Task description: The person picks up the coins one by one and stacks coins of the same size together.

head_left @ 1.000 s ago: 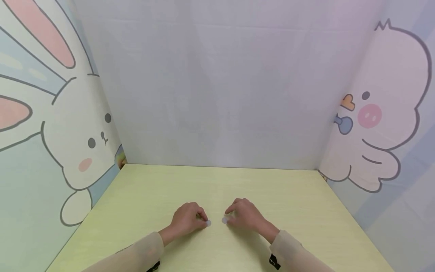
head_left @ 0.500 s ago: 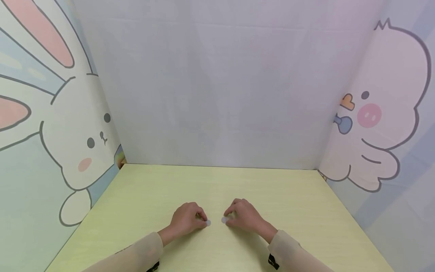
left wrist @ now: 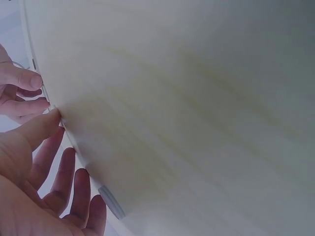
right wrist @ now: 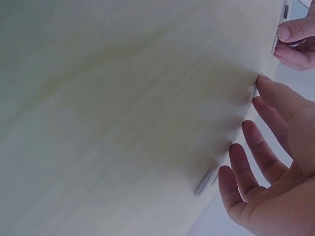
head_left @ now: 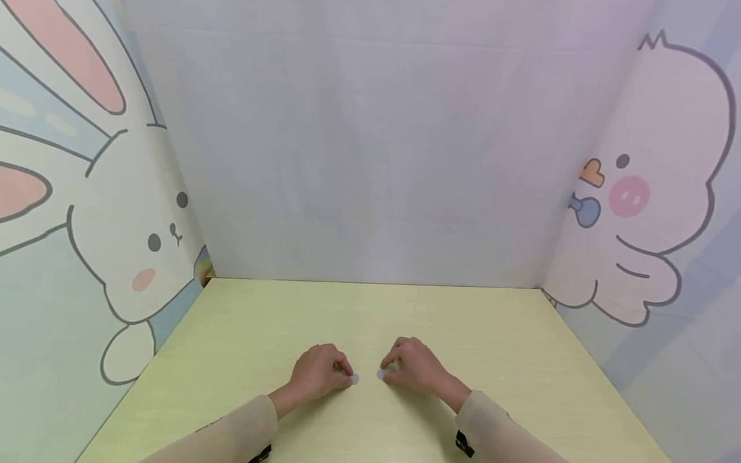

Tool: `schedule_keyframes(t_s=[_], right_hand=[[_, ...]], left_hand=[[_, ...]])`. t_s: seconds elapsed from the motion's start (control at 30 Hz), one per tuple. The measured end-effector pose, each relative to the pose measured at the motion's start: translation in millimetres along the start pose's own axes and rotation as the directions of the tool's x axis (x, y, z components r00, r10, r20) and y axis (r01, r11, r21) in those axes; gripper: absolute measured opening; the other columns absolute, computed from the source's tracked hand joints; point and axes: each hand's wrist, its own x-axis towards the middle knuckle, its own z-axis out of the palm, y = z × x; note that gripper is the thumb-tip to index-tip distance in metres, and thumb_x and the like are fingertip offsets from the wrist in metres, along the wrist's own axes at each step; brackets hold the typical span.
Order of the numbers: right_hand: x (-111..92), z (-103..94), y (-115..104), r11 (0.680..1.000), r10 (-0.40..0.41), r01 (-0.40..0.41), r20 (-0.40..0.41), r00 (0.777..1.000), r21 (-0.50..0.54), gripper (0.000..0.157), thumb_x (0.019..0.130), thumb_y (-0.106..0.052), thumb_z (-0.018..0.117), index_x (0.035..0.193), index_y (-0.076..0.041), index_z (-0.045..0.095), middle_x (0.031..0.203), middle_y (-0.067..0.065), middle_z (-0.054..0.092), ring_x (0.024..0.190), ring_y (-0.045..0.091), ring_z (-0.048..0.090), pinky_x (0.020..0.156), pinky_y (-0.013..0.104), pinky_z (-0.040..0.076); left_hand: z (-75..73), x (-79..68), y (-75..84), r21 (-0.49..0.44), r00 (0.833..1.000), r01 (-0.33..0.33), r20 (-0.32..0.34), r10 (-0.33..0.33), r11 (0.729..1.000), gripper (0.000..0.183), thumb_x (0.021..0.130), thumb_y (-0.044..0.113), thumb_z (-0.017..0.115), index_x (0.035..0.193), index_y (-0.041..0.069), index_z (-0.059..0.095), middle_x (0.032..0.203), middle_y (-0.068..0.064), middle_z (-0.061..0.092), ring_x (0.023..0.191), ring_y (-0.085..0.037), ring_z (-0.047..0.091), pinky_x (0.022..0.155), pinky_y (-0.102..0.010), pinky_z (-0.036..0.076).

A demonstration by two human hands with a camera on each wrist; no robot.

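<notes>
In the head view, a small pale grey disc (head_left: 355, 379) pokes out at the fingertips of my left hand (head_left: 317, 373). My left thumb and index finger pinch its edge close over the table. Facing it across a short gap, a second small grey disc (head_left: 381, 373) shows at the thumb and index finger of my right hand (head_left: 418, 368), pinched the same way. Both wrist views show the thumb and index tips nearly together right at the tabletop, while the other fingers fan out, bent. My palms hide part of each disc in the wrist views.
The pale yellow table (head_left: 278, 315) runs back to a plain light curtain (head_left: 370, 161). Cartoon-printed cloth hangs along the left and right sides. A grey oblong strip (left wrist: 112, 201) lies beyond the little finger in the left wrist view; a similar strip (right wrist: 203, 182) shows in the right wrist view.
</notes>
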Motion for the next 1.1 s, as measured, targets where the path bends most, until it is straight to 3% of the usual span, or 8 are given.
schedule_keyframes(t_s=[0.53,1.1], right_hand=[[3.3,-2.1,0.0,0.999,-0.005,0.002,0.047,0.999,0.053,0.007,0.087,-0.020,0.090,0.092,-0.017,0.087,0.091,-0.006,0.071,0.086,0.011,0.060,0.075,0.026,0.049],[11.2,1.3,9.6,0.997,-0.052,0.057,0.096,0.994,-0.055,0.007,0.088,-0.030,0.089,0.090,-0.024,0.086,0.092,-0.016,0.069,0.086,0.002,0.060,0.080,0.027,0.052]], left_hand=[[0.8,0.2,-0.9,0.010,1.000,-0.001,-0.010,0.001,1.000,0.012,0.080,0.028,0.094,0.081,0.025,0.082,0.086,0.010,0.068,0.080,-0.007,0.057,0.068,-0.030,0.047],[1.8,1.7,-0.6,0.009,1.000,0.001,-0.012,-0.001,1.000,0.012,0.080,0.029,0.094,0.081,0.026,0.082,0.086,0.012,0.067,0.080,-0.007,0.057,0.068,-0.029,0.046]])
